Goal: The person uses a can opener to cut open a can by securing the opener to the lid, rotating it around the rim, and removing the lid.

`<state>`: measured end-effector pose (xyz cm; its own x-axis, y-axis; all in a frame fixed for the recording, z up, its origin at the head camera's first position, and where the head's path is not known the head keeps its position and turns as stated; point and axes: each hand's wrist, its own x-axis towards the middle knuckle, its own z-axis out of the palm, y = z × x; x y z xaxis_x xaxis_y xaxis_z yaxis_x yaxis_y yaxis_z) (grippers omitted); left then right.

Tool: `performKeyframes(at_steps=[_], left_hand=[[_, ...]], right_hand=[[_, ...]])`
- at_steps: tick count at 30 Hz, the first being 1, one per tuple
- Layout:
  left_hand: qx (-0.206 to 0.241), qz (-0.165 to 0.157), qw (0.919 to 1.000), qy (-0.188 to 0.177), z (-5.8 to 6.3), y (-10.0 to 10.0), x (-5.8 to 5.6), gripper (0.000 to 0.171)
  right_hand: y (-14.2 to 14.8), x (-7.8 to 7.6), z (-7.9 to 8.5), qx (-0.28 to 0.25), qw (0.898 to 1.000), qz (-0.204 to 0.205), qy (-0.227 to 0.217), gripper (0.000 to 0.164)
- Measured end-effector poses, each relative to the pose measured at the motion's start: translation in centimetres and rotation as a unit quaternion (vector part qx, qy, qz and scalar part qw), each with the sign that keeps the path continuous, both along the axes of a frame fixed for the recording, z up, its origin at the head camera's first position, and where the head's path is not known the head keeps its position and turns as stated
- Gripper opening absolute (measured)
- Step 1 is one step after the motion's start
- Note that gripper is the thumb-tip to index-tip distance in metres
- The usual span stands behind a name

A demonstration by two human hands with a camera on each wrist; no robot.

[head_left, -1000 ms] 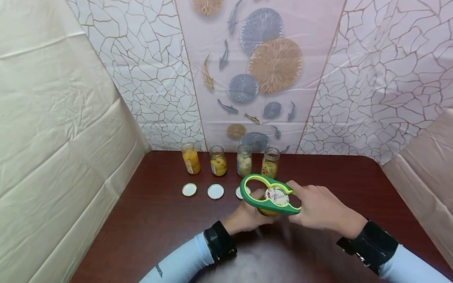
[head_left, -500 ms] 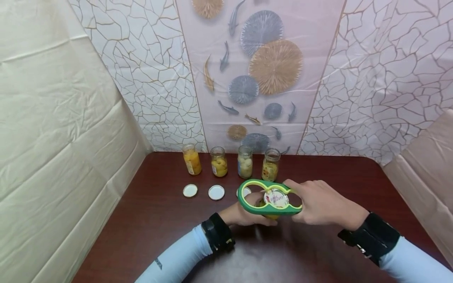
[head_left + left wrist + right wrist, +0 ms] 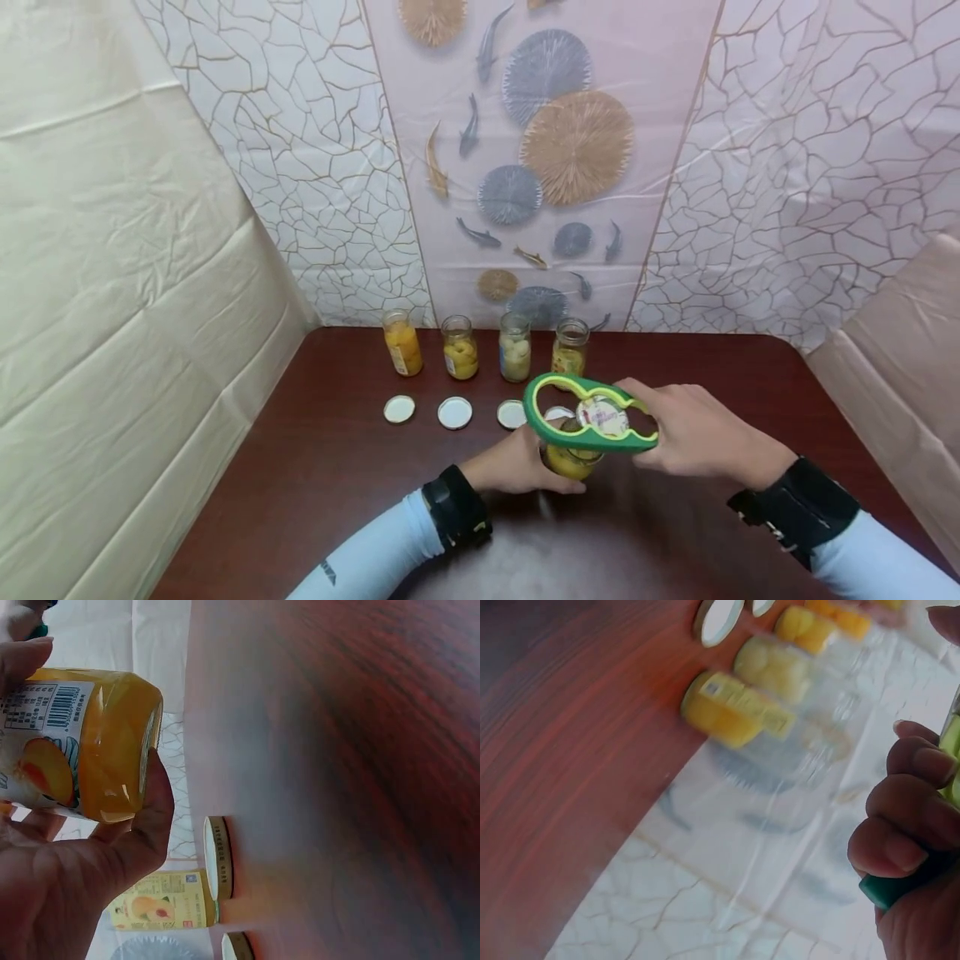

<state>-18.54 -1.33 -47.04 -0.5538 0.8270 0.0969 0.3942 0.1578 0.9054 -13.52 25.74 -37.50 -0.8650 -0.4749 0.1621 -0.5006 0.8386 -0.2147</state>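
My left hand (image 3: 521,461) grips a glass jar of yellow fruit (image 3: 567,463). Its label with a barcode and a peach picture faces the left wrist camera, the fingers curled round the jar's body and base (image 3: 146,761). My right hand (image 3: 693,433) holds a green jar opener (image 3: 546,429) with lime-lined openings by its right end, fingers (image 3: 911,802) curled round it in the right wrist view. A printed lid (image 3: 603,415) sits inside one of the opener's openings, to the right of and above the jar. The opener hides part of the jar's mouth.
Several lidless jars of fruit stand in a row at the back of the dark red table (image 3: 300,483), including an orange one (image 3: 403,346) and a pale one (image 3: 515,350). White lids (image 3: 454,412) lie in front of them. A patterned cloth (image 3: 517,208) hangs behind.
The opener has shifted right with the lid in it, while the jar in my left hand has lowered slightly. More of the jar's top and another lid on the table now show.
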Motion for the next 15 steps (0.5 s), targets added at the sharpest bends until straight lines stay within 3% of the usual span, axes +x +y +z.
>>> performKeyframes(at_steps=[11,15], left_hand=[[-0.036,0.051,0.9974,0.037,-0.5,-2.8,0.0,0.066],[-0.041,0.065,0.9956,0.055,-0.5,-2.6,-0.1,0.067]], right_hand=[[7.8,-0.4,-0.8,-0.010,0.989,-0.139,0.046,0.083],[9.4,-0.3,-1.0,-0.016,0.985,-0.162,0.047,0.082]])
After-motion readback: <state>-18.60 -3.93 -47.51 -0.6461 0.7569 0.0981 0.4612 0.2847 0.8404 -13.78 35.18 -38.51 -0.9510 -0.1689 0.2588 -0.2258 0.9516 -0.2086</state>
